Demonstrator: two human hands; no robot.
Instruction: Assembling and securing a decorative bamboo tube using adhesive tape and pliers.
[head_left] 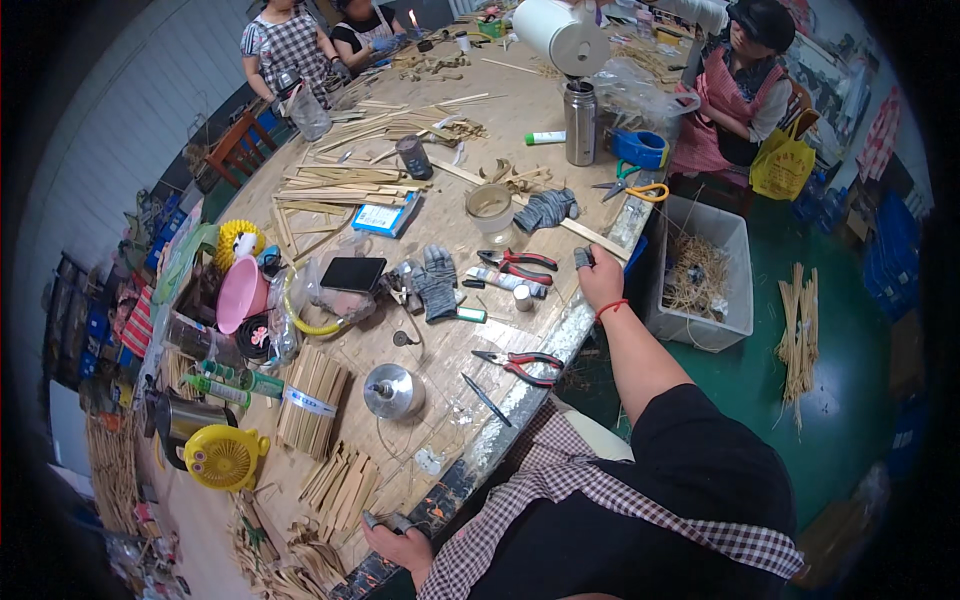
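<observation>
My left hand (400, 546) rests at the near table edge beside a loose pile of bamboo strips (338, 490). Its fingers are apart, grey covers are on the fingertips, and nothing shows in it. Farther right, my right hand (602, 277) lies on the table edge with fingers curled in; whatever is inside is hidden. A long pale wooden strip (592, 236) ends just beyond that hand, next to a grey glove (547, 209). Between my hands are red-handled pliers (525, 368), a second pair of pliers (520, 266), a dark pen (486, 400) and a round metal burner-like can (393, 391).
A white jug (562, 38) tilts over a steel bottle (580, 125) at the far side. Orange-and-green-handled scissors (635, 186) lie near the right edge. A white bin (700, 325) of fibre scraps stands beside the table. A yellow fan (225, 458) is at left. Other people sit or stand around.
</observation>
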